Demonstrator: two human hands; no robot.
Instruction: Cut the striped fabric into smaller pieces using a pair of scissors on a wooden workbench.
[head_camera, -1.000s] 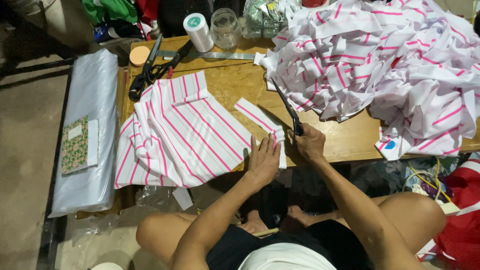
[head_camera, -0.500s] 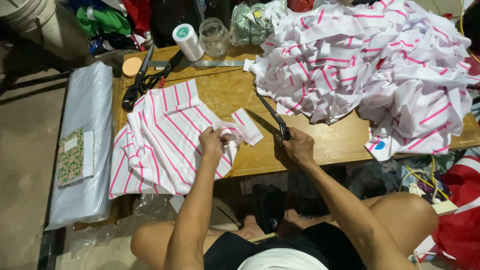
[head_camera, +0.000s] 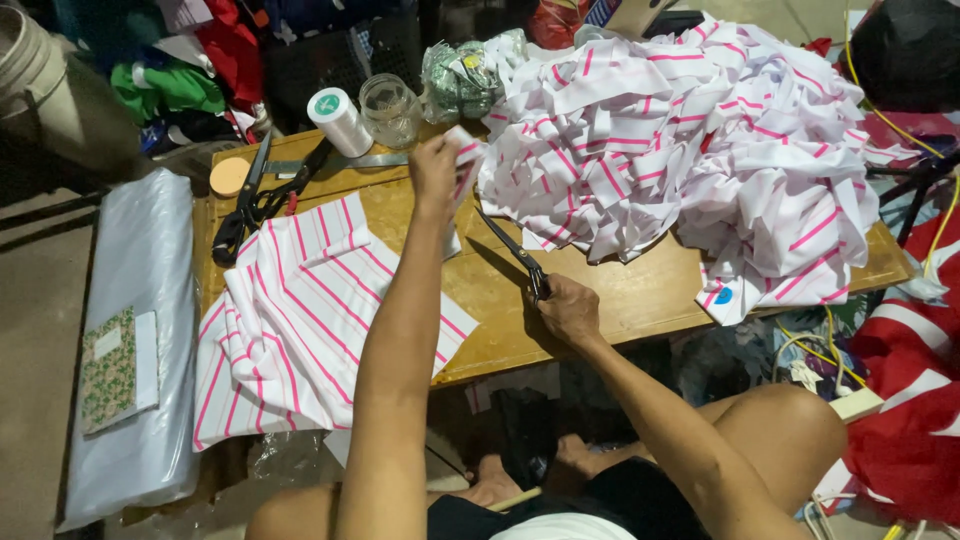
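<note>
Near the table's (head_camera: 640, 300) front edge, the right hand (head_camera: 568, 310) grips scissors (head_camera: 510, 248), blades angled toward the far-left corner. Left hand (head_camera: 435, 170) pinches a striped strip (head_camera: 463, 150) beside the fabric pile (head_camera: 690, 150); its fingers are partly hidden.

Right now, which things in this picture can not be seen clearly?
- Head view: the fingers of the left hand wrap the cut striped strip, so most of it is hidden.
- The right hand covers the handles of the scissors.
- The big striped fabric pile hides the table under it.
- The frame's left edge cuts off the bucket.
</note>
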